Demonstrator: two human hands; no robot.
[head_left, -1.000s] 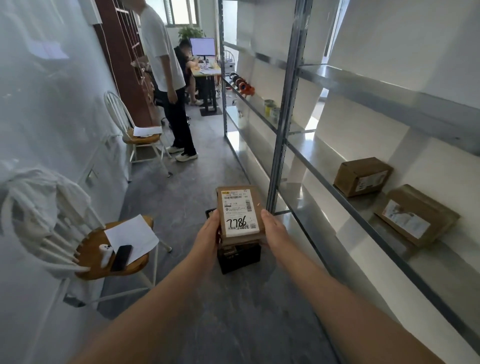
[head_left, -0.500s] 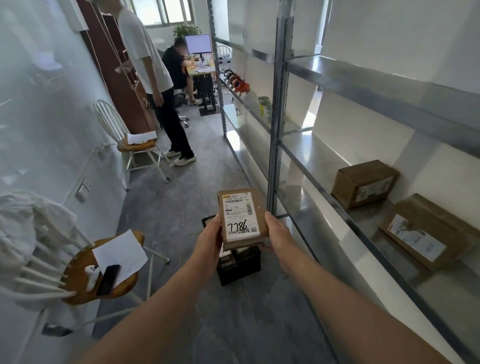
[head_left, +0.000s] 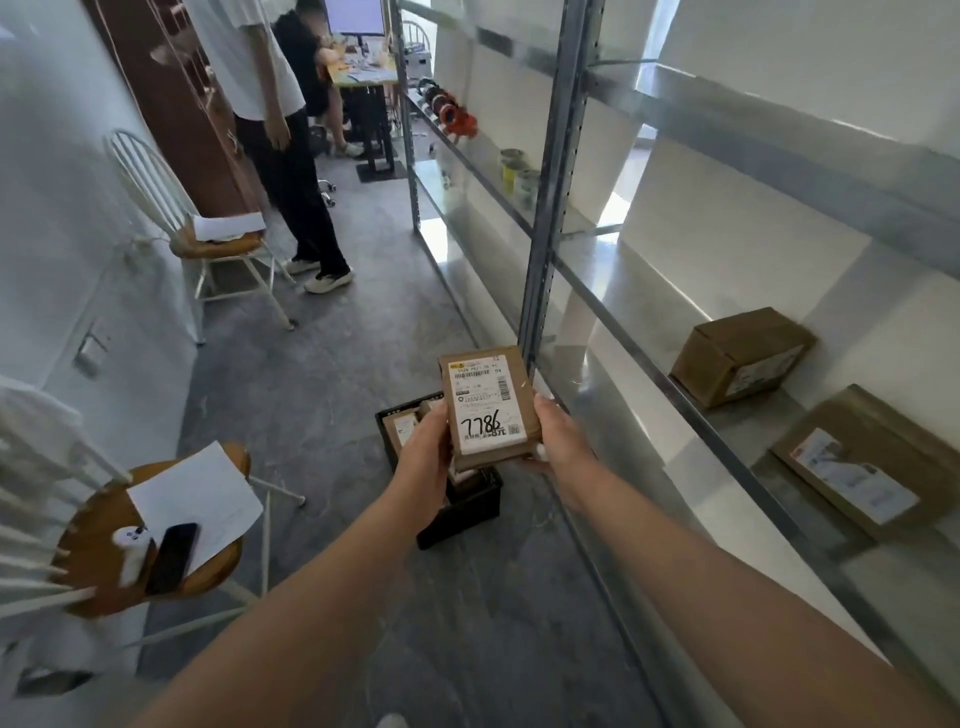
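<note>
Both hands were clamped on a small cardboard parcel (head_left: 487, 408), the left hand (head_left: 423, 452) at its left edge and the right hand (head_left: 558, 441) at its right, held above a black crate (head_left: 462, 499) on the floor, beside a metal shelf (head_left: 623, 322).

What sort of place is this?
Likely a small parcel storeroom next to an office. The left hand and right hand hold a labelled parcel, two more boxes lie on the metal shelving, and a monitor stands on a far desk.
</note>
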